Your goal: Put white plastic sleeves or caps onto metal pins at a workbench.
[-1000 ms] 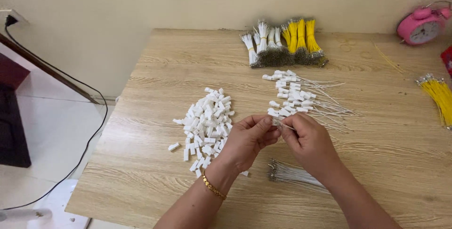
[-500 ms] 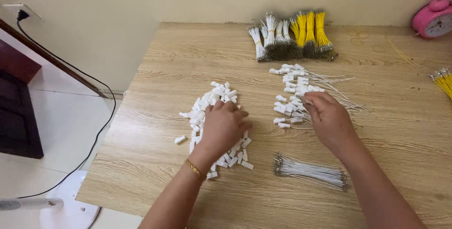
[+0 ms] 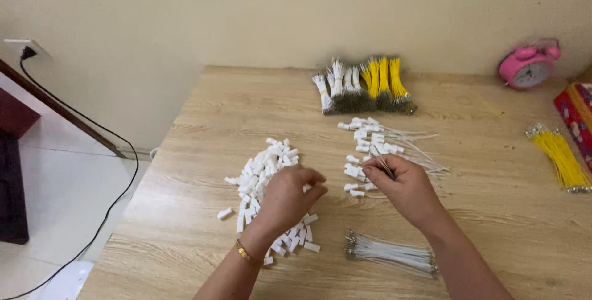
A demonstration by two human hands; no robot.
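The left hand rests curled over the heap of small white plastic caps on the table, picking one. The right hand pinches thin wires beside the finished pieces. Advisable: lift one cap only, opening facing the wire end.

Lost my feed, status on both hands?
Left hand over white connector pile, fingers curled. Right hand pinching thin wires. Nothing in the way.
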